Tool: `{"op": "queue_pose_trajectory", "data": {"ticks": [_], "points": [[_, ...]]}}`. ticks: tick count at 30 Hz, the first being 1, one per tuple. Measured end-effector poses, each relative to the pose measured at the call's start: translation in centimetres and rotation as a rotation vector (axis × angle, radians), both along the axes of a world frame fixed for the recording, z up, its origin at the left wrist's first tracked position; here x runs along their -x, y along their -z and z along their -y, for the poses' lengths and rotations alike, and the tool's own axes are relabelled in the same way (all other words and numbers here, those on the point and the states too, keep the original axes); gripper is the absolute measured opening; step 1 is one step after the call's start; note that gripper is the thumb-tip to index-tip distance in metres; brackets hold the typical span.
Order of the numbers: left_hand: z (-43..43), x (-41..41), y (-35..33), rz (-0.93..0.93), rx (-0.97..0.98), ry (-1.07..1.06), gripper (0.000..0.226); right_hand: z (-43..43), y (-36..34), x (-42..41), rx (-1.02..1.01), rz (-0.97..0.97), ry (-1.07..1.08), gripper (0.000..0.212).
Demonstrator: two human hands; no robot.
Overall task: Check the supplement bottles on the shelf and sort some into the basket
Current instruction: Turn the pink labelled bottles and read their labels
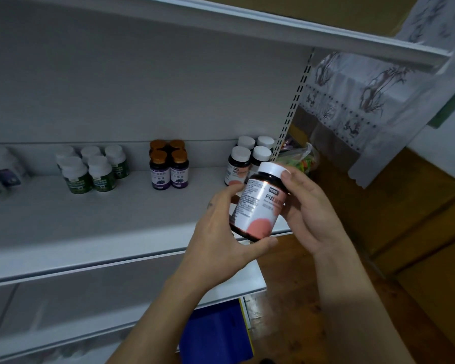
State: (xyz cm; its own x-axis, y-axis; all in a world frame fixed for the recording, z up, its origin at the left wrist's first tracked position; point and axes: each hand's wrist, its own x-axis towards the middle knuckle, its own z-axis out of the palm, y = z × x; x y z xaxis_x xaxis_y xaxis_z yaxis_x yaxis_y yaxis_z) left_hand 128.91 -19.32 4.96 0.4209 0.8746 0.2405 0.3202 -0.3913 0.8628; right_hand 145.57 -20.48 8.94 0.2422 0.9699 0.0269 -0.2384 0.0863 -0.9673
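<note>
Tilting before the shelf's (90,219) right end, one white-capped pink-label bottle (258,203) is gripped by both hands: the left hand (221,237) curls its fingers round the base, and the right hand (307,211) wraps its fingers round the upper side, thumb at the cap. Behind it stand four matching bottles (250,158), four purple-label bottles (168,166) and five green-label bottles (90,166). A patterned curtain (378,101) hangs to the right.

Dim, bluish light; left edges blurred, perhaps lens-warped.

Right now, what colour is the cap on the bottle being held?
The bottle has a white cap; head view shows it.
</note>
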Motion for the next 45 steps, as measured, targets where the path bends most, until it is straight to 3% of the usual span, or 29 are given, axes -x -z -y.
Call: {"op": "queue_pose_trajectory", "data": {"ticks": [9,16,23,30,34,39,43,45], "points": [[0.0,0.7,-0.3,0.031,0.034,0.032,0.088,-0.5,-0.7,0.2,-0.07,0.045,-0.005,0.023],[-0.4,0.9,-0.4,-0.086,-0.064,-0.104,0.088,-1.3,-0.9,1.6,-0.065,0.045,0.041,0.025],[-0.3,1.4,-0.5,-0.025,-0.018,-0.121,0.08,-1.4,-1.2,1.9,-0.054,0.115,0.027,0.026],[0.2,1.9,-0.6,0.269,0.205,0.085,0.049,-1.4,-1.7,1.6,-0.044,0.085,-0.114,0.031],[-0.1,1.6,-0.4,0.351,0.281,0.137,0.05,-1.3,-1.6,1.1,-0.019,0.062,-0.151,0.024],[-0.9,1.2,0.0,0.268,0.287,0.199,0.063,-1.8,-2.3,0.8,0.012,0.183,-0.052,0.031],[-0.8,1.3,0.1,0.144,0.236,0.136,0.062,-2.5,-2.8,1.5,0.04,0.32,0.061,0.05],[-0.9,1.3,0.1,0.1,0.203,0.094,0.065,-2.8,-2.9,2.2,0.048,0.373,0.089,0.047]]}}
